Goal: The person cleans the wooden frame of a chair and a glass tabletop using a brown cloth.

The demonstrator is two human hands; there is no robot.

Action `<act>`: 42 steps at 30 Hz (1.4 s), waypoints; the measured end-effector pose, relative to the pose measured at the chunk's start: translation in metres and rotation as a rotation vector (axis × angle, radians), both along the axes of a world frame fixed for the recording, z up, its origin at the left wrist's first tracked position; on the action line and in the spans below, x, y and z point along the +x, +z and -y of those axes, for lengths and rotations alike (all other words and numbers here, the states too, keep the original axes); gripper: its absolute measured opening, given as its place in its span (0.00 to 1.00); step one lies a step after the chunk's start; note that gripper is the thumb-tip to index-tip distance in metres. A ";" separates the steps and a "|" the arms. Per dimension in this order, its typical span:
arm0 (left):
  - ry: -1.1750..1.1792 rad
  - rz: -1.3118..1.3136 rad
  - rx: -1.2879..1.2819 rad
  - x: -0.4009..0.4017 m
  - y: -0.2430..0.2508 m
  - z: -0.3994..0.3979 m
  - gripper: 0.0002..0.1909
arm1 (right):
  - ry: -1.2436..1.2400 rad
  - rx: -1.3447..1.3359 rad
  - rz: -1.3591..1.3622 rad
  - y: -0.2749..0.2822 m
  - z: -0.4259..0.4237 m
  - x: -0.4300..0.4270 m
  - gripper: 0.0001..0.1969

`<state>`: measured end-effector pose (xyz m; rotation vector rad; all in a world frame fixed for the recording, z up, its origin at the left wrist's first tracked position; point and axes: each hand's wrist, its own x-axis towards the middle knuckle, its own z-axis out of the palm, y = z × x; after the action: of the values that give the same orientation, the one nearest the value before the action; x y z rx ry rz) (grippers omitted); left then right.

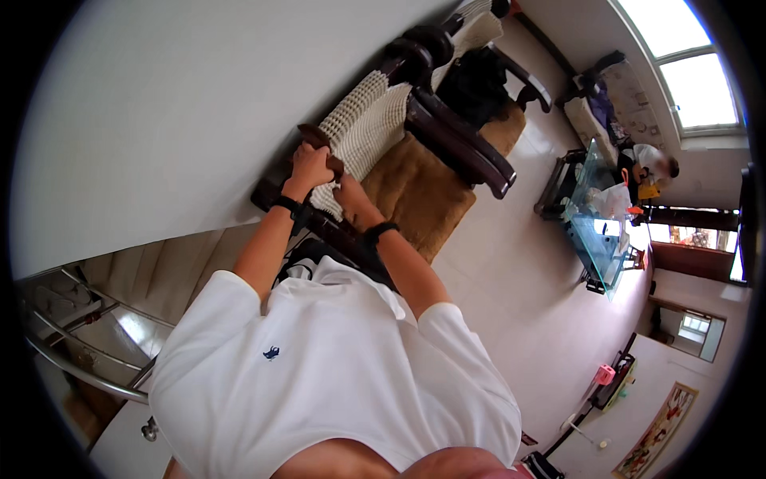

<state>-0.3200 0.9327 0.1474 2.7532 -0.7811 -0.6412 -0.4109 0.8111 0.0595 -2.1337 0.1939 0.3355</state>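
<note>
My left hand [311, 167] is closed around a dark brown curved piece [315, 136] at the end of the sofa, near the wall; whether it is a loose object or part of the wooden frame I cannot tell. Close beside it, my right hand [354, 200] is by the lower end of the same piece, its fingers partly hidden. Under and behind the hands lies a cream knitted sofa cover [368, 129]. A brown plush seat cushion [413, 191] spreads to the right of my right hand. Both wrists wear black bands.
A dark wooden armrest [461, 141] divides the seats. A glass-topped table [592, 239] holds a plastic bag [611, 200]; a person [649, 164] sits beyond it. Metal stair railings [84, 371] stand at the left. The white wall [149, 120] borders the sofa.
</note>
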 end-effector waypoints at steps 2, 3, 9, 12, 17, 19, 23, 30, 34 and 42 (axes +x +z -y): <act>0.099 0.059 -0.289 -0.005 0.005 0.000 0.17 | 0.050 -0.035 -0.110 -0.005 -0.005 0.014 0.22; 0.072 0.213 -0.332 -0.012 -0.001 -0.006 0.16 | -0.067 -0.022 -0.038 -0.006 -0.013 0.016 0.20; -0.011 0.374 -0.479 -0.025 -0.009 -0.033 0.12 | -0.237 0.163 0.171 -0.015 -0.029 0.003 0.14; -0.023 0.383 -0.495 -0.025 -0.015 -0.039 0.12 | -0.145 0.206 0.109 -0.006 -0.029 0.001 0.16; 0.121 -0.040 -0.229 -0.003 0.009 -0.001 0.17 | -0.540 0.158 0.404 -0.004 0.003 0.010 0.11; 0.135 -0.095 -0.136 0.006 0.018 0.000 0.18 | -0.652 0.176 0.553 0.028 0.011 0.028 0.11; 0.161 -0.142 -0.120 0.008 0.012 0.000 0.20 | -0.555 0.267 0.480 0.080 0.036 0.063 0.07; 0.033 0.088 -0.391 -0.008 0.000 -0.014 0.22 | -0.488 0.324 0.455 0.028 0.020 0.083 0.05; 0.062 0.150 -0.461 -0.034 0.007 -0.051 0.21 | -0.534 0.441 0.389 0.044 -0.014 0.055 0.21; 0.647 0.076 -0.884 -0.026 0.041 -0.043 0.21 | -0.338 -0.060 0.418 0.066 -0.007 0.056 0.30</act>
<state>-0.3458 0.9753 0.1883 2.0026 -0.0811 -0.0199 -0.3546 0.8185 0.1253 -2.1305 0.3166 -0.3146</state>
